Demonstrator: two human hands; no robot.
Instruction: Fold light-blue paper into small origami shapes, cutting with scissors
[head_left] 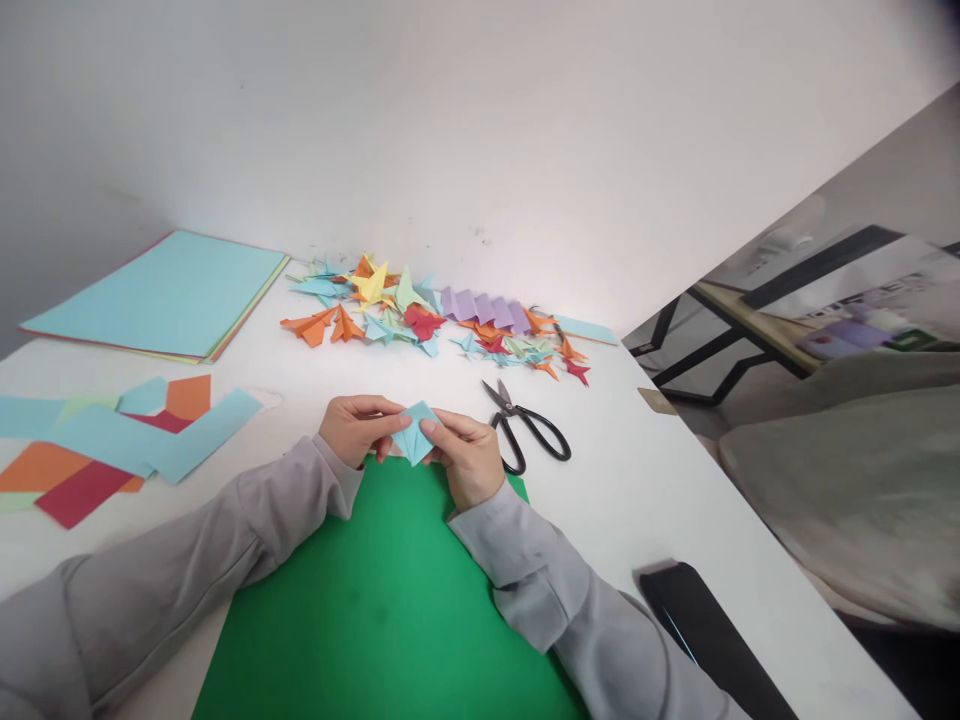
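Observation:
A small folded light blue paper (414,440), diamond-shaped with creases down its front, is held up between both hands near the middle of the view. My left hand (364,428) pinches its left corner between thumb and fingers. On the right side, my right hand (466,452) grips it, the thumb lying on its face and the fingers behind it. Both hands are over the far edge of a green sheet (390,600) on the white table. Black-handled scissors (517,420) lie with blades apart just right of my right hand.
Folded paper figures (375,285) in many colours lie along the wall, beside a purple pleated strip (484,308). Large coloured sheets (165,290) are stacked at the back left, paper strips (112,435) nearer. A black phone-like object (705,630) lies at the right front.

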